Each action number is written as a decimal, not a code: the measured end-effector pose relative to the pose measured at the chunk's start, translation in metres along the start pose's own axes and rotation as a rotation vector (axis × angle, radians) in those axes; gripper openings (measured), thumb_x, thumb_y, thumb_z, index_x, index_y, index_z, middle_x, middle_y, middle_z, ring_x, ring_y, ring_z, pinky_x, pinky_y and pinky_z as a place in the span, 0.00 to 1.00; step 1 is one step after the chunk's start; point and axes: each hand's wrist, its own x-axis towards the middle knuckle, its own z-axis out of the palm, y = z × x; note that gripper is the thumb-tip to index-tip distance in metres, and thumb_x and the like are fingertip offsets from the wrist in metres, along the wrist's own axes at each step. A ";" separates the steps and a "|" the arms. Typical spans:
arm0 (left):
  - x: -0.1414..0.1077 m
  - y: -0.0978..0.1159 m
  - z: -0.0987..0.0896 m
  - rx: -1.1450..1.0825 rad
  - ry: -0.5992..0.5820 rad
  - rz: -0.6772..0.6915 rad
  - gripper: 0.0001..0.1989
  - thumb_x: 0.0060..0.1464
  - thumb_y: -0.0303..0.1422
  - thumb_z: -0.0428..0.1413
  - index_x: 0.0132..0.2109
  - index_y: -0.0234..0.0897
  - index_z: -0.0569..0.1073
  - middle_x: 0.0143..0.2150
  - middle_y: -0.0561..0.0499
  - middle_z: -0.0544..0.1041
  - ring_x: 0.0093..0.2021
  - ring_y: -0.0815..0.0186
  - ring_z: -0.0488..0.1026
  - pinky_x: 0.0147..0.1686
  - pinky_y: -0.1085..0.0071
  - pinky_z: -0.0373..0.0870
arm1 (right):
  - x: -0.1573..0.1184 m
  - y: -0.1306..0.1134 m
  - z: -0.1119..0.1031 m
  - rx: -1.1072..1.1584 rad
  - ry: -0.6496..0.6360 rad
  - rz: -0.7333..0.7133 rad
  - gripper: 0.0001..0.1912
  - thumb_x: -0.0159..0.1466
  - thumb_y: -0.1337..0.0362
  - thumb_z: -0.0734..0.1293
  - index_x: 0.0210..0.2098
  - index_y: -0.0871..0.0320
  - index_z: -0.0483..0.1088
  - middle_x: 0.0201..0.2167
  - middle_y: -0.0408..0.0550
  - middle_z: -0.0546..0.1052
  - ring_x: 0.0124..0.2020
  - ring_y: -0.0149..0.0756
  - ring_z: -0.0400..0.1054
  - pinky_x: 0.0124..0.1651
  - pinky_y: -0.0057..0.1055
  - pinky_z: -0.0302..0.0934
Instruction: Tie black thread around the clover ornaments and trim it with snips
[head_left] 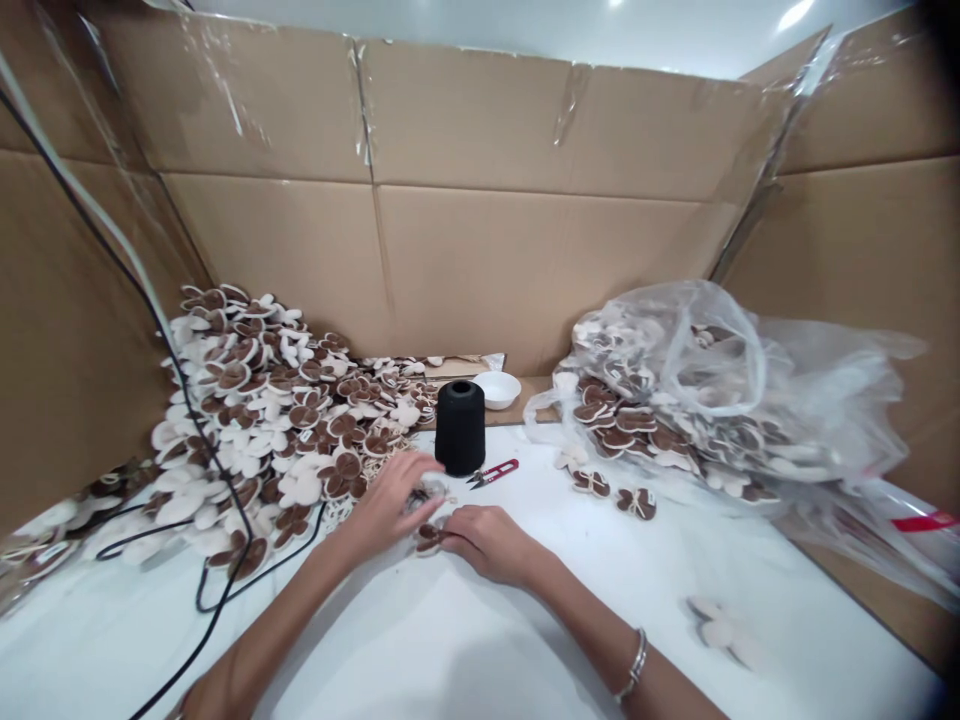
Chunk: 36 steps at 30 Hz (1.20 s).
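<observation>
My right hand (487,543), with a silver bangle at the wrist, is closed on the edge of a small brown and white flower piece (428,541) lying on the white table. My left hand (396,500) hovers just left of it, fingers apart, thumb and forefinger near some small items (421,497) too blurred to make out. Behind the hands stands a black thread cone (460,428). Red-handled thread snips (496,472) lie beside the cone's base.
A large pile of flower pieces (300,480) covers the left, crossed by a black cable (199,425). Plastic bags (712,350) of flowers lie at the right. A white bowl (498,389) sits behind the cone. Cardboard walls (480,250) enclose the table (570,560).
</observation>
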 end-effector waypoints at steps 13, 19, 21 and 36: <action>0.151 -0.003 -0.054 0.174 -0.331 -0.108 0.31 0.45 0.49 0.62 0.54 0.41 0.69 0.52 0.44 0.75 0.49 0.50 0.73 0.45 0.61 0.68 | -0.001 0.005 0.003 0.113 -0.011 0.046 0.12 0.70 0.60 0.59 0.40 0.56 0.72 0.38 0.46 0.79 0.39 0.34 0.72 0.41 0.25 0.59; 0.162 0.027 -0.029 0.599 -0.211 -0.471 0.44 0.49 0.61 0.49 0.59 0.27 0.61 0.48 0.27 0.75 0.49 0.39 0.72 0.46 0.53 0.65 | -0.001 0.006 0.003 0.122 -0.034 0.048 0.13 0.70 0.59 0.58 0.41 0.57 0.73 0.39 0.47 0.79 0.40 0.35 0.71 0.41 0.25 0.58; 0.165 0.027 -0.030 0.515 -0.282 -0.427 0.44 0.49 0.60 0.50 0.60 0.29 0.59 0.54 0.28 0.72 0.53 0.42 0.71 0.47 0.57 0.65 | -0.001 0.006 0.002 0.119 -0.038 0.053 0.14 0.70 0.59 0.58 0.41 0.57 0.73 0.39 0.47 0.79 0.39 0.36 0.71 0.40 0.26 0.58; 0.101 -0.001 -0.016 0.280 0.086 -0.574 0.41 0.49 0.61 0.49 0.57 0.30 0.66 0.55 0.32 0.72 0.54 0.44 0.69 0.47 0.63 0.63 | -0.002 0.005 0.002 0.104 -0.032 0.023 0.12 0.70 0.60 0.58 0.40 0.57 0.72 0.37 0.46 0.79 0.39 0.35 0.71 0.39 0.26 0.57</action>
